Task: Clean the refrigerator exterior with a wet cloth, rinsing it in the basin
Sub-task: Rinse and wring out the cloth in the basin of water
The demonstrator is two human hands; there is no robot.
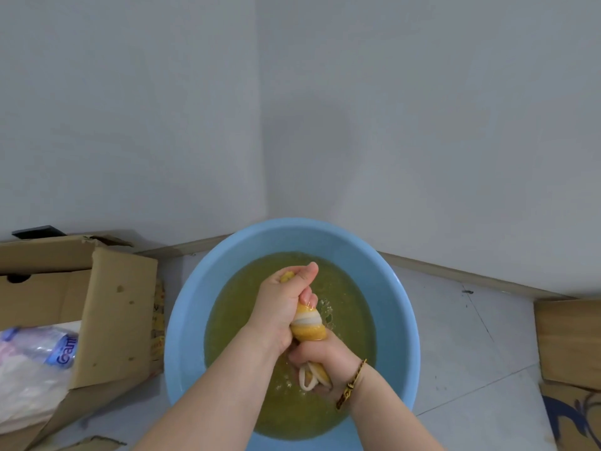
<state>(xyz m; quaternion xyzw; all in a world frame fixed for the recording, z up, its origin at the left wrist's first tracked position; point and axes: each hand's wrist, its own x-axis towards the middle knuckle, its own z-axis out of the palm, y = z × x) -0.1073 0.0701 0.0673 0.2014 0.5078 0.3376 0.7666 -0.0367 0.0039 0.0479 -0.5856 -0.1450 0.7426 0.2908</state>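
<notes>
A round blue basin (395, 288) sits on the floor in the corner of two walls, holding yellow-green water. Above the water both hands hold a yellow and white cloth (308, 323), twisted into a tight roll. My left hand (283, 304) grips the far end of the roll. My right hand (328, 359) grips the near end, and a loop of cloth hangs out below its fingers. A woven bracelet circles the right wrist. Drops disturb the water beside the cloth. No refrigerator is in view.
An open cardboard box (113, 307) stands left of the basin with a plastic bottle (48, 345) and bags inside. More cardboard (569, 340) lies at the right edge. Pale floor tiles (471, 336) show between basin and cardboard. Grey walls rise behind.
</notes>
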